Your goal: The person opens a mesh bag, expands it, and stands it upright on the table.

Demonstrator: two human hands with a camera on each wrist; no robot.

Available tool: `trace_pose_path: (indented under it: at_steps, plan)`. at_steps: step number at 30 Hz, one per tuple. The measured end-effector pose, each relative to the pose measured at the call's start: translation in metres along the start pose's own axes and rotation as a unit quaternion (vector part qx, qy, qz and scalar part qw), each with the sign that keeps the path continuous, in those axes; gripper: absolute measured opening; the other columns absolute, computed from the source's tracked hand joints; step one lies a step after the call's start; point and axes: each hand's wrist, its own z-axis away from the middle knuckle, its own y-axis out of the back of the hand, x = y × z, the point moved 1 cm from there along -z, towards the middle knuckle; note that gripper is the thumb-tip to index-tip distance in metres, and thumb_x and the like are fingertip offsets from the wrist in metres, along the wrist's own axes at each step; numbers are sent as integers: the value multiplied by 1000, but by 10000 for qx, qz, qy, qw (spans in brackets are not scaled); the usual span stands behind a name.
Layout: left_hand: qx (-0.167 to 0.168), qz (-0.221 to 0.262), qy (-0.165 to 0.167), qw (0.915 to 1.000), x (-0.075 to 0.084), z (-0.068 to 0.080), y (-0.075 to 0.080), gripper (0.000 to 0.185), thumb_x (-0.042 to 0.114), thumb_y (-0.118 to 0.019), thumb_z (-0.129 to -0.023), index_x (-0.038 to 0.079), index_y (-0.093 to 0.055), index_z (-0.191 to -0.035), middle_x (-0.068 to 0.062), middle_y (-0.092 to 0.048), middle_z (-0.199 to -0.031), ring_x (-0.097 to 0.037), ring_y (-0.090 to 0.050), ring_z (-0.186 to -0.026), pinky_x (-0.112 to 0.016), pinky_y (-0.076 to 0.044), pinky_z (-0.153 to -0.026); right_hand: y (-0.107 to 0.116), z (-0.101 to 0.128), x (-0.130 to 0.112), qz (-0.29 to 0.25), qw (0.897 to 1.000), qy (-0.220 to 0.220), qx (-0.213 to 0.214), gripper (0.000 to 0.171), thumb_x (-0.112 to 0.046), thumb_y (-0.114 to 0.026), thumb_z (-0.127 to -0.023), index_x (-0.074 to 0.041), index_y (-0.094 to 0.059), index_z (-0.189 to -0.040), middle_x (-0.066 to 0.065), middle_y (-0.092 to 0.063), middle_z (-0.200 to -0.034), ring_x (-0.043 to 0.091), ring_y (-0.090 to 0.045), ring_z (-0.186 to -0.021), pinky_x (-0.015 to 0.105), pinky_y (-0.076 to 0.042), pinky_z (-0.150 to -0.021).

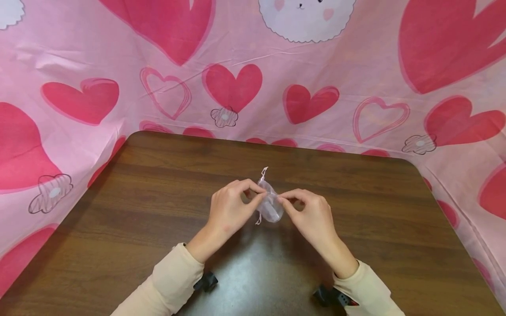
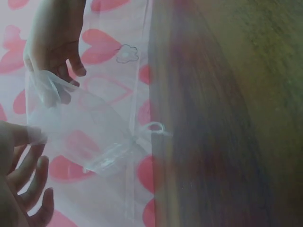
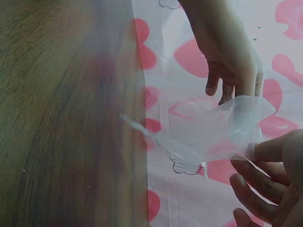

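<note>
Left hand [image 1: 230, 210] pinches left edge of sheer pouch [image 1: 272, 205] between thumb and fingertips. Right hand [image 1: 312, 215] pinches opposite edge same way. Pouch hangs between both hands, just above wooden table [image 1: 138, 210], near table middle. Thin ribbon [image 1: 263, 172] sticks up from pouch far end. Pouch see-through, contents hard to make out. Wrist views blurred, hands partly cut off. Pink heart cloth [image 1: 233, 87] stands behind table.

A small sheer organza pouch [image 1: 271, 205] with ribbon drawstrings, held above the table.

Dark wooden table [image 1: 158, 197], pink heart backdrop [image 1: 356, 79]
</note>
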Motion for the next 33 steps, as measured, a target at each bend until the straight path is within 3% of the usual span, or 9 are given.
trace_pose_path:
  at_steps: [6, 10, 17, 24, 33]
  plan:
    - [127, 169, -892, 9958, 4, 1, 0, 18, 27, -79, -84, 23, -72, -100, 13, -67, -93, -5, -60, -76, -27, -46, -57, 1, -1, 1, 104, 9999, 38, 31, 11, -14, -86, -77, -14, -77, -82, -3, -73, -79, 13, -59, -63, 36, -50, -64]
    - [35, 189, -1159, 9931, 5, 1, -1, 23, 31, -80, -84, 24, -74, -105, 14, -68, -104, -6, -62, -82, -25, -47, -60, 2, -1, 1, 134, 9998, 110, 93, 13, -11, -87, -75, -16, -76, -80, -5, -72, -78, 8, -55, -60, 38, -51, -65]
    - [-92, -37, -1180, 9930, 4, 3, -2, 20, 26, -83, -82, 24, -78, -101, 15, -71, -92, -6, -60, -75, -24, -46, -57, 4, -1, -3, -43, 9987, 380, 330, 17, -9, -89, -72, -16, -75, -80, -6, -72, -79, 10, -60, -63, 38, -52, -62]
    - [-151, -193, -1311, 9911, 4, 4, -3, 19, 31, -82, -82, 26, -79, -100, 15, -71, -91, -5, -60, -77, -25, -47, -59, 6, 0, -8, 117, 9984, 437, 348, 19, -5, -87, -73, -16, -74, -81, -5, -69, -76, 9, -59, -62, 32, -48, -54]
    - [489, -363, -1092, 9922, 3, 0, 2, 9, 25, -85, -79, 26, -80, -86, 14, -66, -69, -4, -53, -61, -26, -41, -51, 6, 2, -9, 267, 9983, 496, 174, 16, -6, -85, -77, -13, -78, -89, -7, -67, -75, 12, -63, -70, 31, -47, -58]
